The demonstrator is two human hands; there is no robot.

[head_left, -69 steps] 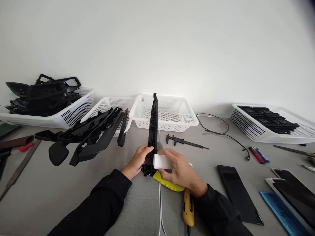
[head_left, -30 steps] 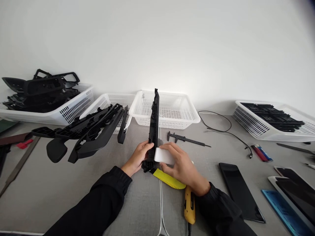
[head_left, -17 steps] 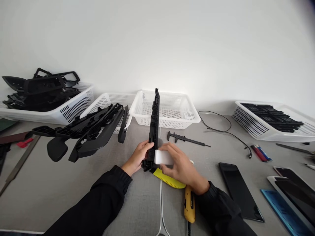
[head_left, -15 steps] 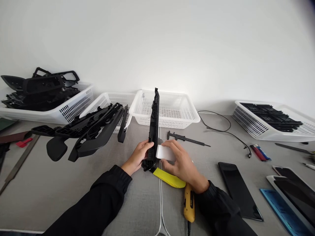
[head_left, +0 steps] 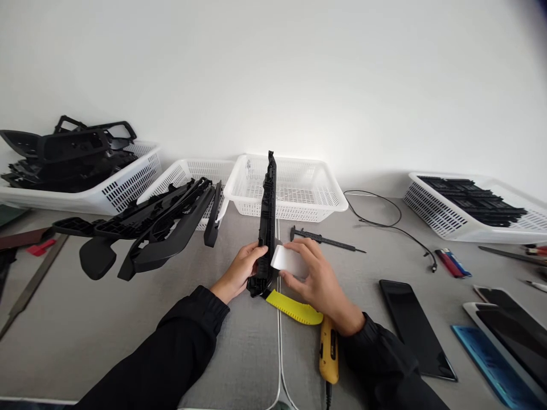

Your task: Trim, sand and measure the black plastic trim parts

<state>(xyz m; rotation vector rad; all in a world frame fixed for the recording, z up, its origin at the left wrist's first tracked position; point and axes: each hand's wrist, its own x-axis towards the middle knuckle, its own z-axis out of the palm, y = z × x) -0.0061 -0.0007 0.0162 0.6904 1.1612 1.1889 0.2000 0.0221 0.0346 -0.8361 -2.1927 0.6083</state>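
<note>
A long black plastic part (head_left: pixel 267 210) stands on edge on the grey table, pointing away from me. My left hand (head_left: pixel 239 272) grips its near end from the left. My right hand (head_left: pixel 316 279) holds a white block (head_left: pixel 289 261) pressed against the part's right side, a little above the near end. A yellow toothed strip (head_left: pixel 294 308) lies under my right hand, and a yellow utility knife (head_left: pixel 328 356) lies beside my right wrist.
White baskets line the back: one (head_left: pixel 132 182) piled with black parts at left, an empty one (head_left: pixel 299 191) in the middle, one (head_left: pixel 448 222) with flat black pieces at right. Black trim parts (head_left: pixel 149 233) spill leftward. A caliper (head_left: pixel 322 239), cable, phone (head_left: pixel 414 330) and tablets lie right.
My right hand has slid the white block farther up along the black part, away from me. My left hand keeps the same hold.
</note>
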